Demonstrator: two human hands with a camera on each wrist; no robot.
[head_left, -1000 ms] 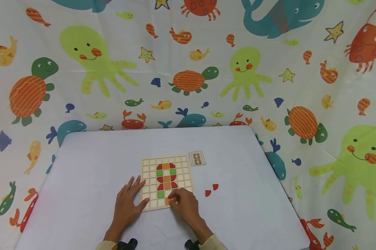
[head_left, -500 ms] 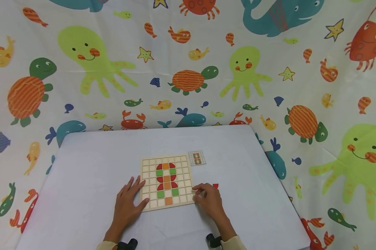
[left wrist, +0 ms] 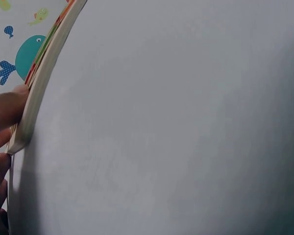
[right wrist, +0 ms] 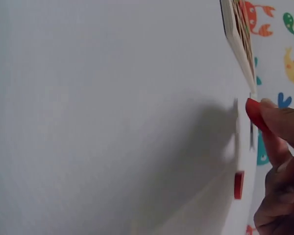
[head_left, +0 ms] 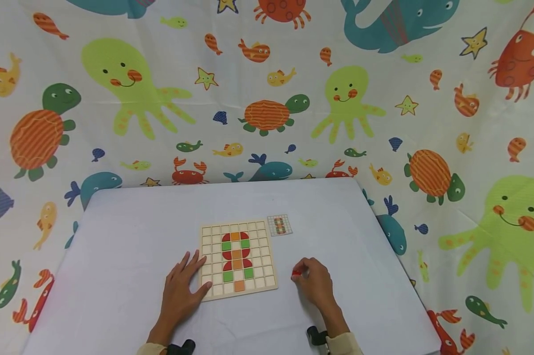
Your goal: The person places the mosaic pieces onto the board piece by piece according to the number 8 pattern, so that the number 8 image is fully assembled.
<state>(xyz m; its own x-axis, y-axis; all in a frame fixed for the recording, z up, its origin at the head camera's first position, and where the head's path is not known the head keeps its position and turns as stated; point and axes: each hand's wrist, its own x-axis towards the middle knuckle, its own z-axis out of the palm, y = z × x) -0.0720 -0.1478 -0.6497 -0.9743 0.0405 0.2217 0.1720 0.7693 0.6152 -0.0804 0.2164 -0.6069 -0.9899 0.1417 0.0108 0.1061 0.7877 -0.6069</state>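
A square wooden grid board (head_left: 264,271) lies on the table, its middle columns filled with red, orange and green pieces. My left hand (head_left: 181,288) rests at its lower left corner with fingers spread. The thumb (left wrist: 9,108) lies over the board's edge in the left wrist view. To the right of the board, my right hand (head_left: 316,282) pinches a red quarter-circle piece (right wrist: 255,115) between thumb and finger, just above the table. A second red piece (right wrist: 239,185) sits on the table beyond that hand; in the head view the hand hides it.
A small pattern card (head_left: 279,225) with a printed grid lies against the board's upper right corner. White cloth covers the table (head_left: 138,222). Behind it hangs a curtain (head_left: 222,49) printed with sea animals.
My right hand has left an orange square in the board's bottom row and moved right. It has picked up a red quarter-circle piece. My left hand has stayed put.
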